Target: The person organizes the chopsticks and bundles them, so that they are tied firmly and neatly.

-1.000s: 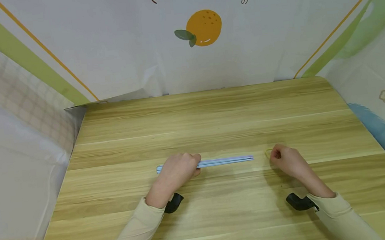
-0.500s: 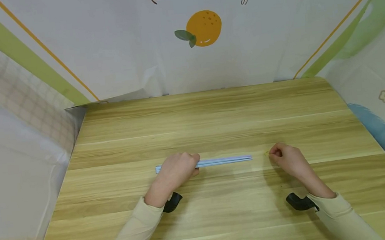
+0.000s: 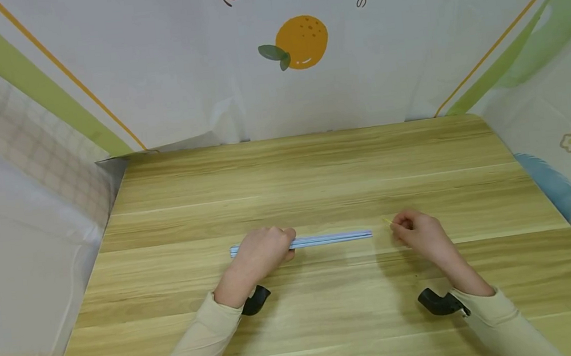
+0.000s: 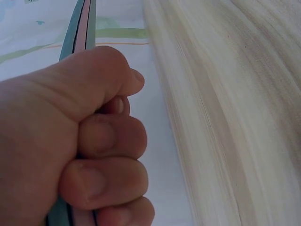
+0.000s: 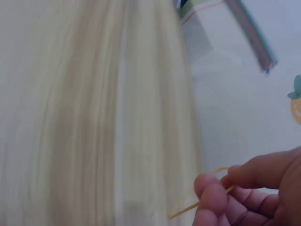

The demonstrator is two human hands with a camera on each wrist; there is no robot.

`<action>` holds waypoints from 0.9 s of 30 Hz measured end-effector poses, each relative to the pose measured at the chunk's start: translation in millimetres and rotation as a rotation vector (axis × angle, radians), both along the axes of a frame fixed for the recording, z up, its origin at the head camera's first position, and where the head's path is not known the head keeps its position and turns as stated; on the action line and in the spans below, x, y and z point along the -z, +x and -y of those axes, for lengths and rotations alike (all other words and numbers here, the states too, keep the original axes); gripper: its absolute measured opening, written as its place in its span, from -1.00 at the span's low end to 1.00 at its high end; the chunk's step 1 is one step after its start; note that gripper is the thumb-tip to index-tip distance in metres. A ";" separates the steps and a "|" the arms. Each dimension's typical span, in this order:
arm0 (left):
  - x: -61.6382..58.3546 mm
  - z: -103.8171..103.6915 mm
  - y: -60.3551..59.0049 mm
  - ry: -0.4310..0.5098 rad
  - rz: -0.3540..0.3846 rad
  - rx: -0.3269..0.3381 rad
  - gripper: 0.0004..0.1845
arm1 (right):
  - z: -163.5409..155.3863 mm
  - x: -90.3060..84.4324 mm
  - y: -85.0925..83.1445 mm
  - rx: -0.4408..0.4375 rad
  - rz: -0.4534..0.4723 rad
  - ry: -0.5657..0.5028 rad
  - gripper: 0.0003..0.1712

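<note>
My left hand [image 3: 264, 251] grips a bundle of chopsticks [image 3: 330, 238] in its fist, the chopsticks lying sideways with their thin tips toward the right. Up close in the left wrist view, pink and teal chopsticks [image 4: 83, 28] run through the curled fingers, and the palm hides their middle. To the right of the tips, my right hand [image 3: 422, 236] pinches a thin yellow rubber band [image 5: 186, 210] between thumb and fingertips. A small gap separates the band from the chopstick tips, which appear at the top of the right wrist view.
Both hands are above a wood-grain table [image 3: 306, 181]. A white curtain [image 3: 177, 68] printed with oranges hangs behind its far edge, and printed cloth also hangs at both sides. Black camera mounts [image 3: 438, 302] sit at the wrists.
My right hand has moved a little left, nearer the chopstick tips, and the rubber band now points out toward them. The left hand and chopsticks have shifted only slightly left.
</note>
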State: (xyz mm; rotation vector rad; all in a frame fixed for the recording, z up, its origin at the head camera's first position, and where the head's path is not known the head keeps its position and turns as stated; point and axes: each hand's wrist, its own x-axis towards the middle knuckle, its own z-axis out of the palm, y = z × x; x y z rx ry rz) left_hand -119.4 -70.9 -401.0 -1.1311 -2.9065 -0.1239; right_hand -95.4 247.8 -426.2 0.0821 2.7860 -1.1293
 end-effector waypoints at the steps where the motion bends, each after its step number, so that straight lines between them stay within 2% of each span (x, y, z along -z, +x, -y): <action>1: 0.1 -0.1 -0.1 0.001 0.003 -0.001 -0.71 | 2.5 -1.7 0.4 0.003 0.011 -0.038 -0.83; 6: 0.6 0.1 -0.4 0.011 0.010 0.000 -0.72 | 14.6 -9.2 3.9 -0.003 0.050 -0.181 -0.79; 16: -0.9 1.0 -2.4 0.012 0.042 -0.010 -0.74 | 29.4 -12.9 12.2 -0.007 0.049 -0.345 -0.82; 27: 2.9 0.1 -6.0 0.017 0.057 -0.002 -0.74 | 38.0 -15.1 16.0 0.007 0.055 -0.394 -0.81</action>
